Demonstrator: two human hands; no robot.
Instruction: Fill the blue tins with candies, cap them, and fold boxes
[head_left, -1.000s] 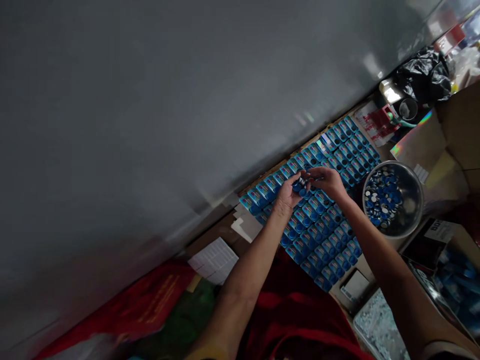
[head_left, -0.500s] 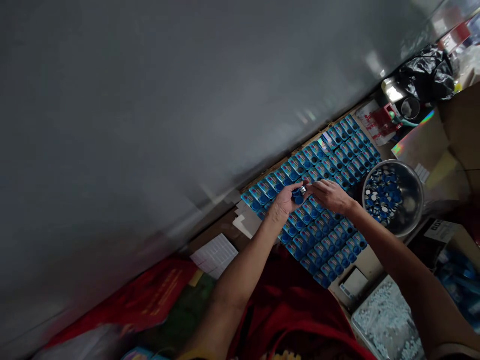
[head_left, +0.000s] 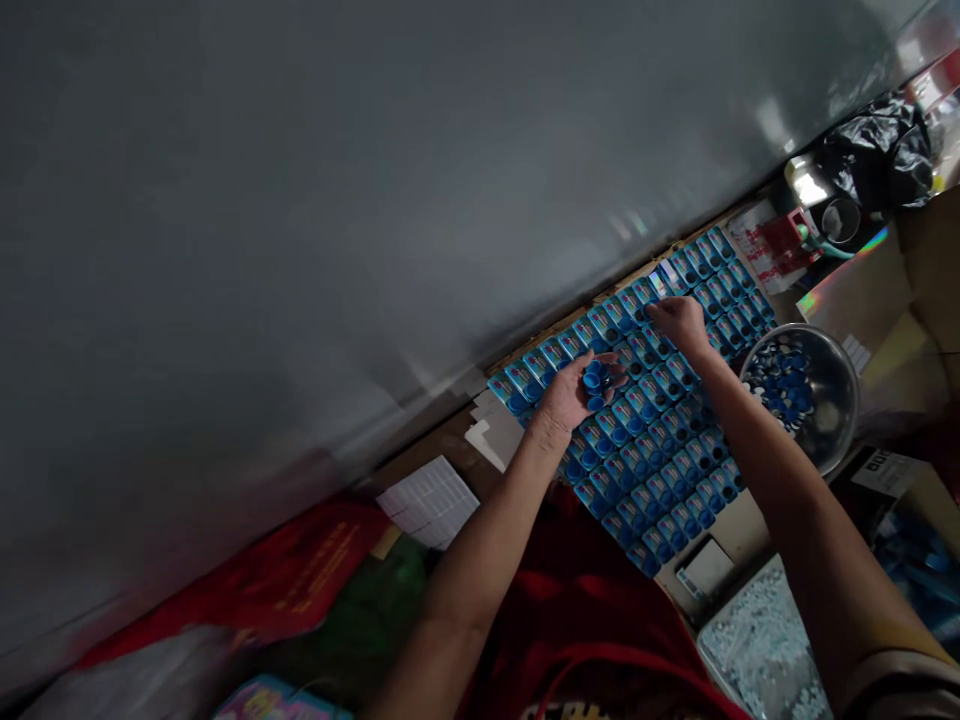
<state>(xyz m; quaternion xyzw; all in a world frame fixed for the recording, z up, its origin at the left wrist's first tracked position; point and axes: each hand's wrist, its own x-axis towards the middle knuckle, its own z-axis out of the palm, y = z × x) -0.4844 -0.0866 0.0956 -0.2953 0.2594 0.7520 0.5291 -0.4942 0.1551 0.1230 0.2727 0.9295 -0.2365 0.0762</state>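
Note:
Several small round blue caps [head_left: 594, 378] rest in the cupped palm of my left hand [head_left: 574, 398], its fingers curled under them. That hand hovers over rows of small blue printed packs [head_left: 619, 466] with round wells, laid across the table. Further up and to the right, my right hand [head_left: 681, 325] is down at the upper rows of packs. Its fingertips are pinched together at one pack, and whatever they hold is too small to make out. A metal bowl [head_left: 838, 400] with many blue and silvery round pieces stands right of my right forearm.
A grey wall [head_left: 337, 200] runs along the table's far edge. Near me lie a clear tub of pale small pieces [head_left: 772, 640] and a small white box [head_left: 705, 568]. White printed sheets [head_left: 427, 502] lie to the left, a black plastic bag [head_left: 881, 145] at the far right.
My right hand has moved away from my left hand, up and right to the upper rows of packs. The left hand has opened somewhat, showing the blue caps in its palm.

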